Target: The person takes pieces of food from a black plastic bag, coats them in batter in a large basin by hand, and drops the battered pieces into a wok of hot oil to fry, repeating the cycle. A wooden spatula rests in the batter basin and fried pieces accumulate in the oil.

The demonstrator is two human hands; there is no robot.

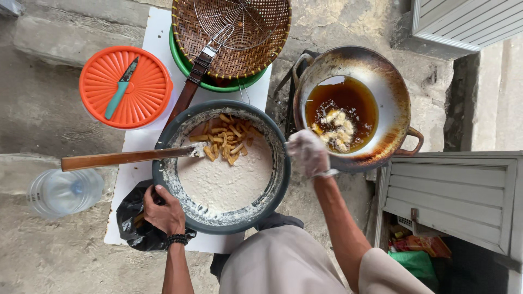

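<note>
Though batter-full, bowl [275, 188] against left grip [163, 213]

Black beaded bracelet on the left wrist, batter-smeared clear glove on the right hand [308, 153], beige clothing.

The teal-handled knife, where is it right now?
In the head view, upper left: the knife lies on the orange ribbed lid, left of the wicker basket.

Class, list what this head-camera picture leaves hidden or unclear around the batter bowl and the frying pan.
- Right hand: its batter coating hides whether the fingers pinch anything.
- Basin of batter: batter hides the bottom and the spoon's head.
- Black bag: contents covered by the left hand and basin.
- Burner beneath the wok: hidden by the wok.
</note>
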